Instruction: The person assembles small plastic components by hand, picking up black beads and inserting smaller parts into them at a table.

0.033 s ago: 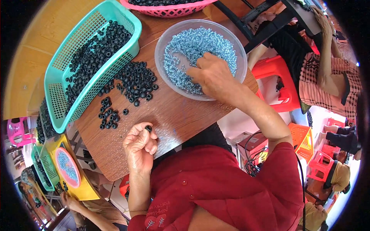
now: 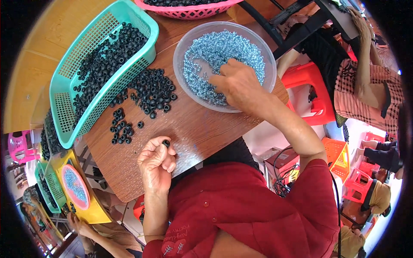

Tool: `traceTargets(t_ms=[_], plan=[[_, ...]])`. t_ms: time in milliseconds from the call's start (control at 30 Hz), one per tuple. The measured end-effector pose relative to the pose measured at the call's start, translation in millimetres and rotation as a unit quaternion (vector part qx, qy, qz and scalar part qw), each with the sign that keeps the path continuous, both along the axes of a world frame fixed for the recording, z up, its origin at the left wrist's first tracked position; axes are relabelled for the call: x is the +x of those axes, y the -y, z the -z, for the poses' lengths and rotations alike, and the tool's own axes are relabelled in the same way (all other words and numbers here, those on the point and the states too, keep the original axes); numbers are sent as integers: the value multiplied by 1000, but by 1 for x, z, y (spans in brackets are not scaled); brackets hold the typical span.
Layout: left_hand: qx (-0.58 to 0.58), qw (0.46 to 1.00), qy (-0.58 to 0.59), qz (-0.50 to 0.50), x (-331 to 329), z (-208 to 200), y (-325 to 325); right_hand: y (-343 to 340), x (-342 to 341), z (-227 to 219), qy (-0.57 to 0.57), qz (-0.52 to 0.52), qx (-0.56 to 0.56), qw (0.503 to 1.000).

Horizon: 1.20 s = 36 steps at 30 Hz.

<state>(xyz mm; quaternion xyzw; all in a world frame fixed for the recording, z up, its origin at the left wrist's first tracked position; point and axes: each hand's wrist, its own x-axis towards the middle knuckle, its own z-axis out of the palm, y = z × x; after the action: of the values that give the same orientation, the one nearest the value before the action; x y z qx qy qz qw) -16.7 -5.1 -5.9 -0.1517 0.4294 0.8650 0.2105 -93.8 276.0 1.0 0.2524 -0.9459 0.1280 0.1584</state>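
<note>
- Nearest me through the head camera, the left grip (image 2: 155, 159) is raised over the near edge of the worktop (image 2: 193, 133), clamped on one black bead (image 2: 166, 143) that sits at the thumb and fingertips, its hole showing.
- Just beyond the left grip, and a little to its left, I see a small cluster of black beads (image 2: 121, 130) loose on the wood, one lying slightly apart.
- Farther past the left grip is a larger pile of black beads (image 2: 155, 90), close against a teal basket (image 2: 62, 112) that holds many more.
- Ahead and to the right of the left grip stands a clear round tub (image 2: 179, 64) of shiny light-blue pieces (image 2: 223, 43). The right grip (image 2: 241, 84) reaches into it, fingers bent down among the pieces; from up here I cannot tell whether the fingertips are together or apart.
- Beyond both grips, at the far edge, I have a pink basket (image 2: 185, 13) with more black beads.
- Off to the right of the right grip, well apart, is a red stool (image 2: 305, 77).
</note>
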Motion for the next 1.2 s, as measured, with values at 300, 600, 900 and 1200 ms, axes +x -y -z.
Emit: traceTargets(t_ms=[300,600,900,1200], plan=[[0,1000,1,-4,0,1,1,2,-5,1,67,7,-22,998],[9,1000,2,-3,0,1,2,-7,6,-7,98,45,-125,986],[1,1000,2,-2,1,0,1,-2,11,-25,287,125,-324,893],[1,1000,-11,-2,1,2,3,4,1,-20,154,58,-305,938]])
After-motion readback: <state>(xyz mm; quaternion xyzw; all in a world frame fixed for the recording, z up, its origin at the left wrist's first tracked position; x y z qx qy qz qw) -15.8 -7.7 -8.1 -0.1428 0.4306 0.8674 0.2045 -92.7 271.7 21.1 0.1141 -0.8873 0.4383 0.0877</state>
